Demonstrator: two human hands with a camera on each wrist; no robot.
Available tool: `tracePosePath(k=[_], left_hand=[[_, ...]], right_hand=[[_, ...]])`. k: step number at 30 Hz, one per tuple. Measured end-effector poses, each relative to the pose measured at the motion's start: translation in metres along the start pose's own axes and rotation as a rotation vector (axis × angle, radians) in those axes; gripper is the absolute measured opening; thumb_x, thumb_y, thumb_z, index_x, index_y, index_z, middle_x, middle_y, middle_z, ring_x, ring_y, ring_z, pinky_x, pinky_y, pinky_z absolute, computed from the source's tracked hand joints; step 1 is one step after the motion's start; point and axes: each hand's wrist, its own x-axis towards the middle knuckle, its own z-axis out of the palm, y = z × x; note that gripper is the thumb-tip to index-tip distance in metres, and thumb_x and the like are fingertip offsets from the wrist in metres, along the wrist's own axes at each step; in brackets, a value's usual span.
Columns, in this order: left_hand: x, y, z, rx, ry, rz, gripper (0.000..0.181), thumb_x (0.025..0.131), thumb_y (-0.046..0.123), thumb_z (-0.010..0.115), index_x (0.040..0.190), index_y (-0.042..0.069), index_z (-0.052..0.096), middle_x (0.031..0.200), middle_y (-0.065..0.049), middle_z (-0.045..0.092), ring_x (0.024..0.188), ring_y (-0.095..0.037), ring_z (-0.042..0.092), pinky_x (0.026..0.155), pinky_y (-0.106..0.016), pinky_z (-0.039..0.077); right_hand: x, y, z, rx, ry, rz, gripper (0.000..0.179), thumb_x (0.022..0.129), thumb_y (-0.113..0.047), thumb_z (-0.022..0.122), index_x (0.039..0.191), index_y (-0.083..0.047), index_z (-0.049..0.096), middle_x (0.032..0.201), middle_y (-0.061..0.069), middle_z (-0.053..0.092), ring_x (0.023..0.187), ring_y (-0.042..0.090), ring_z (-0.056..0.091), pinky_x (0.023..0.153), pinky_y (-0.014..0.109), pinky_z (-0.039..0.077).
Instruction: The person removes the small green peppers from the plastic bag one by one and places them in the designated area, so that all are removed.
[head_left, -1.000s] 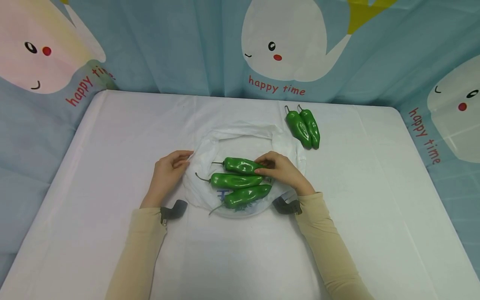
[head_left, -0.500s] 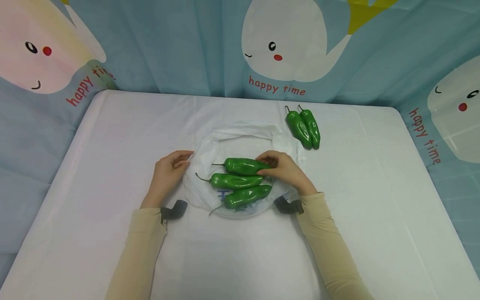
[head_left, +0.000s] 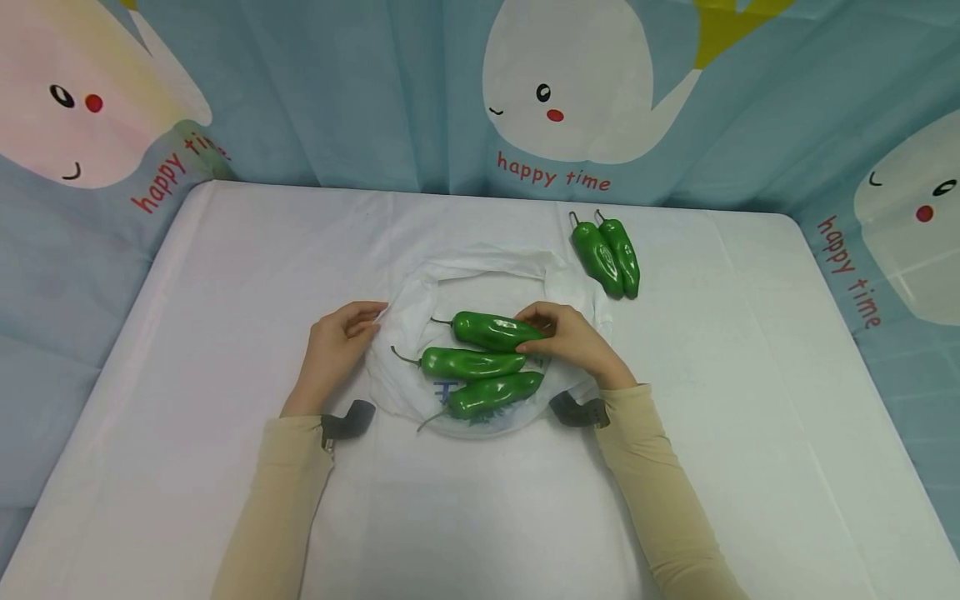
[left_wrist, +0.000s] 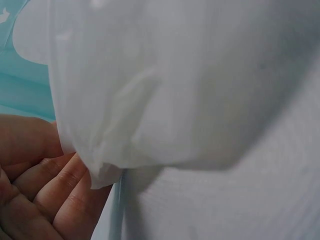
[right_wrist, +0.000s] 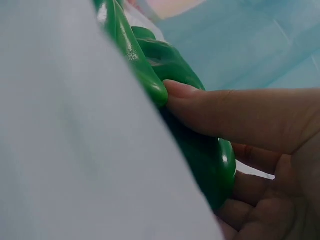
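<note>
While peppers (head_left: 595, 255) lie beyond, right hand (head_left: 567, 338) grips pepper (head_left: 487, 331), left hand (head_left: 336, 348) apparently pinches bag (head_left: 480, 264)

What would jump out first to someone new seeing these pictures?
Probably the three glossy green peppers in the open white bag, the farthest one pinched at its tip by the right hand. Two more peppers lie side by side at the bag's far right, on the white table. Behind, big cartoon whales decorate a blue curtain.

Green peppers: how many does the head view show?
5: the held pepper in the right hand, middle pepper and near pepper inside the white bag, far left pepper and far right pepper on the table. Some may be hidden.
</note>
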Motion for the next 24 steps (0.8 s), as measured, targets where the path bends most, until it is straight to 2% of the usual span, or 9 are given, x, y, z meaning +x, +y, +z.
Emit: tracePosePath(k=[7,12,24], left_hand=[[0.000,-0.001,0.000,0.002,-0.001,0.012,0.028,0.090,-0.002,0.059,0.118,0.001,0.064,0.116,-0.017,0.064,0.105,-0.028,0.062,0.085,-0.022,0.052],[0.000,-0.001,0.000,0.006,0.003,0.015,0.028,0.090,-0.002,0.059,0.117,0.001,0.064,0.115,-0.017,0.065,0.105,-0.028,0.063,0.084,-0.022,0.052],[0.000,-0.002,0.000,0.007,-0.001,0.017,0.028,0.090,-0.002,0.059,0.117,0.001,0.064,0.116,-0.016,0.064,0.105,-0.028,0.063,0.085,-0.024,0.052]], right_hand=[[-0.001,0.002,-0.005,0.000,-0.046,-0.003,0.037,0.081,-0.007,0.074,0.116,0.001,0.063,0.104,0.013,0.065,0.096,0.024,0.060,0.090,0.039,0.049],[-0.003,0.002,-0.010,0.001,-0.063,-0.034,0.034,0.083,-0.006,0.071,0.115,0.002,0.064,0.103,0.013,0.067,0.093,0.023,0.062,0.088,0.038,0.051],[-0.004,-0.001,-0.012,0.041,-0.032,0.004,0.034,0.079,-0.005,0.075,0.111,0.003,0.066,0.100,0.014,0.067,0.089,0.021,0.063,0.079,0.025,0.053]])
